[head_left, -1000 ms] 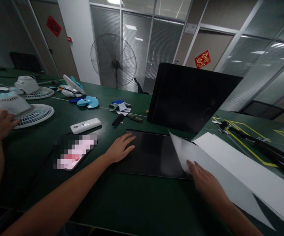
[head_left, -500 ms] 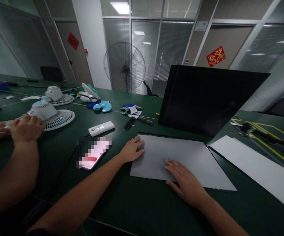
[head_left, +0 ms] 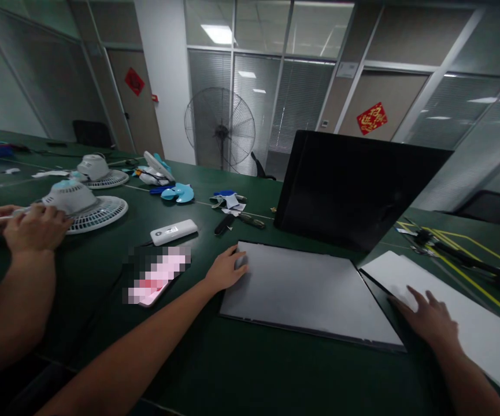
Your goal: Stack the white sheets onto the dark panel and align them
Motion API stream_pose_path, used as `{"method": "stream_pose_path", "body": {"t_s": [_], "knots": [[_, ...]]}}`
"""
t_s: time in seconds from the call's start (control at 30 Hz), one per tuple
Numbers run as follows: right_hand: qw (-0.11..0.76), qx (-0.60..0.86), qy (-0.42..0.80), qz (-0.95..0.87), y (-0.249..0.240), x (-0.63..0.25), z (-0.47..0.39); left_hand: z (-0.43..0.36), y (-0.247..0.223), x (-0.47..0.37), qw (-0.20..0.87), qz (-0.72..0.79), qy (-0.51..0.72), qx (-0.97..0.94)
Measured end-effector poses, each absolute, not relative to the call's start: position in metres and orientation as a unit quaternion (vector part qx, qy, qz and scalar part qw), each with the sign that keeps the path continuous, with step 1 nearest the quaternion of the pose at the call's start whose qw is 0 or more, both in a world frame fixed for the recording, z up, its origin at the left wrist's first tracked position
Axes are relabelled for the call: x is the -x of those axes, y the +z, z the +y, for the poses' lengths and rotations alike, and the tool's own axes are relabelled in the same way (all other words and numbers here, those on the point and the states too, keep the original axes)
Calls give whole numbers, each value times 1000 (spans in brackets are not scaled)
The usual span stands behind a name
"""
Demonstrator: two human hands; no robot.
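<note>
At the far left of a smooth, dark green table [head_left: 284,372], a co-worker's hand [head_left: 37,228] is laid against a white plastic fan housing with a round slotted grille [head_left: 71,199]. Further right, a slim white plastic oblong device [head_left: 174,232] is seen, and nearer the viewer a pink-screened phone [head_left: 151,298], partly pixelated. Beside these, the left hand [head_left: 227,269] is rested on the upper left edge of a thin, satin-grey rectangular panel with dark borders [head_left: 306,292], which is laid flat on the table at the centre. The left fingers are loosely parted, and nothing is seen to be clutched. From its look, the grey panel may be judged light for its width and fairly stiff, yet fragile if bent; its smooth face is probably slippery and easily marked. It would best be held by two opposite edges, with its whole width supported. Behind it, a large, dull black, slab-shaped object [head_left: 358,190] is stood up at a tilt. At the right, smooth, straight-edged white sheets [head_left: 488,332] are spread flat, apparently layered, near the panel's right edge. Over them the right hand [head_left: 434,318] is held with its fingers released and spread; whether the sheets are touched cannot be told
</note>
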State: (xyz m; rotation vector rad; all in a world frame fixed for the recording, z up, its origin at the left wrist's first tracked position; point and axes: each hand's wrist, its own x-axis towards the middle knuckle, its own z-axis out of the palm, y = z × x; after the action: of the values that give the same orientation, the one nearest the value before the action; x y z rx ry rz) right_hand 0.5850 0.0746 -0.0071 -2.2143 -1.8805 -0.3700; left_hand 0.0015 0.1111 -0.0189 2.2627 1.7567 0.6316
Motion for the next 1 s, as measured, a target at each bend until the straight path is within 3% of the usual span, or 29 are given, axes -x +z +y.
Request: {"method": "stream_pose_path", "body": {"t_s": [0.23,0.5,0.73,0.9,1.0], "knots": [[58,781,-81,-616,-18,-583,72,110,-20,-4,93,587,189,-782],[1,751,-90,-654,10,-549,53,113,-25,1,99,560,176,-803],[-73,572,-57,-815,25,-417,29,105,-17,3,121,554,185,-803],[-33,373,-35,-926,19,-324,16,104,-14,0,123,564,169,-799],[-22,336,-15,-942,17,-296,18,105,-15,0,117,561,157,-804]]}}
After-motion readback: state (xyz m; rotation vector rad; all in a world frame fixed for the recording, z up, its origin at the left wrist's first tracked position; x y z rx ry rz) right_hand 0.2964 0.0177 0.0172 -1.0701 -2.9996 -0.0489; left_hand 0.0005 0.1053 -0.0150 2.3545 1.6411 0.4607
